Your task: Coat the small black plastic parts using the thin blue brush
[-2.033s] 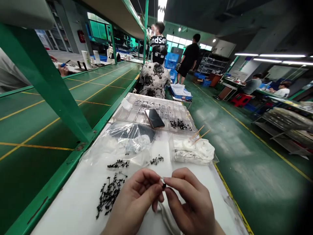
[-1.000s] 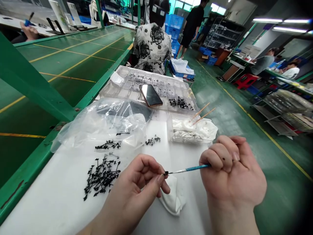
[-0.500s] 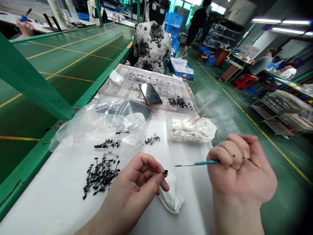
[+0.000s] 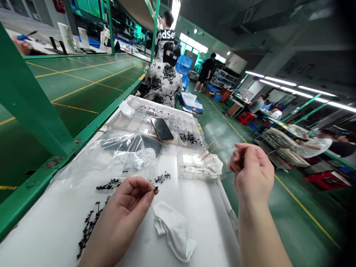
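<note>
My right hand (image 4: 251, 172) has just lifted away from the work and now hangs in the air at about 2 o'clock, out past the bench edge, its fingers curled and thumb drawn in against them. The thin blue-handled brush that it held a moment ago no longer shows, and I cannot tell whether anything is pinched inside those fingers. My left hand (image 4: 119, 218) stays low at about 8 o'clock, with thumb and forefinger closed on a small black moulded part (image 4: 155, 188) at the fingertips. Just beyond that part, at about 11 o'clock, lies a little heap of similar black pieces (image 4: 162, 178) on the white bench top. Black plastic sprues (image 4: 90, 226) are scattered under my left hand, and a crumpled white cloth (image 4: 174, 231) lies at about 6 o'clock. Farther out are a clear plastic bag (image 4: 125, 154), a compartmented clear tray (image 4: 155, 118) with a smartphone (image 4: 161, 129) resting on it, and a clear box (image 4: 191, 170) holding white cloth and two wooden sticks (image 4: 210, 150).
</note>
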